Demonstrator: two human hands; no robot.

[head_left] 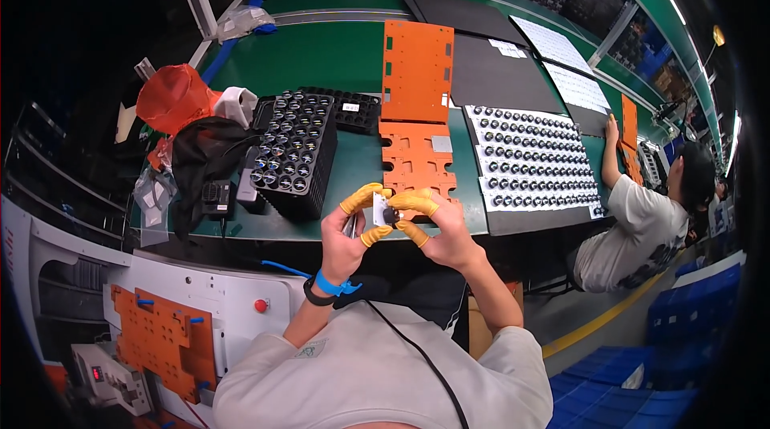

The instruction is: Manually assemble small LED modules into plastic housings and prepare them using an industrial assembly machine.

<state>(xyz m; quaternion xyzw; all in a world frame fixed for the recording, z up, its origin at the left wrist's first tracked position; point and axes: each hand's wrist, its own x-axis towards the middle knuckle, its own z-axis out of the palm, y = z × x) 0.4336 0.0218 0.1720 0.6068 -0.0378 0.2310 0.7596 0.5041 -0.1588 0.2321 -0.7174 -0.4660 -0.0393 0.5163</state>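
Note:
Yellow finger covers are on the fingers of both hands. Between my left hand (345, 240) and my right hand (439, 232) is a small white plate with a black round part (383, 212), held up by the fingertips of both. A thin metallic tool (350, 225) lies against my left palm; its kind is too small to tell. Just beyond my hands is an orange fixture plate (416, 152) with cut-outs, its taller orange panel (417, 68) standing behind. To the left, a black tray stack (317, 176) carries several round, shiny-topped parts.
At right, a white sheet (533, 160) bears rows of black round parts on a dark board. An orange bag (172, 100), dark cloth (204, 152) and small black device (216, 198) sit at left. Another person (642, 224) works at the same bench, far right.

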